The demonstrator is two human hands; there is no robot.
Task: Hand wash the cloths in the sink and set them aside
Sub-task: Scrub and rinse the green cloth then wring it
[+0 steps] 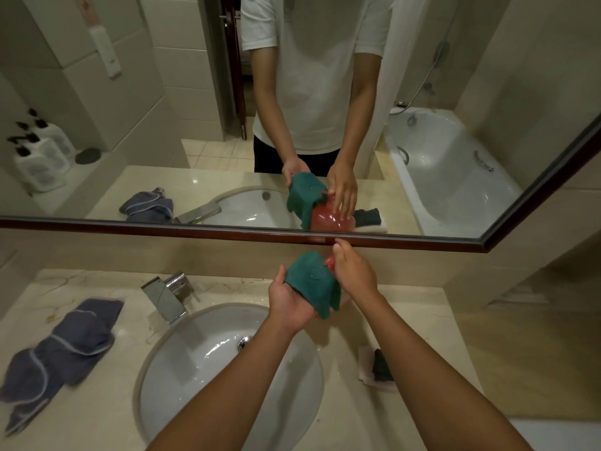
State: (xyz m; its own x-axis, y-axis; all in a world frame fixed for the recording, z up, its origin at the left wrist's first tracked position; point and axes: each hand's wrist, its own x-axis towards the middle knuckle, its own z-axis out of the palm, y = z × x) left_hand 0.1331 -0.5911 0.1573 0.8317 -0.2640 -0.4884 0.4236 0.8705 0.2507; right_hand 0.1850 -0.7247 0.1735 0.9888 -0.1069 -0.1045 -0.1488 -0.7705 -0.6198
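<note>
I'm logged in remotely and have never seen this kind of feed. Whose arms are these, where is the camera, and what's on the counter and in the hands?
There is no machine: a person wears a camera on the head, looking down at their own arms. The mirror above shows the same scene reflected. The left hand holds a green cloth from beneath. The right hand has its grip on a pink bottle, mostly hidden, clearer in the mirror. Below is the sink with its faucet. On the counter, a grey-blue cloth lies left; a dark cloth on a white one lies right.
</note>
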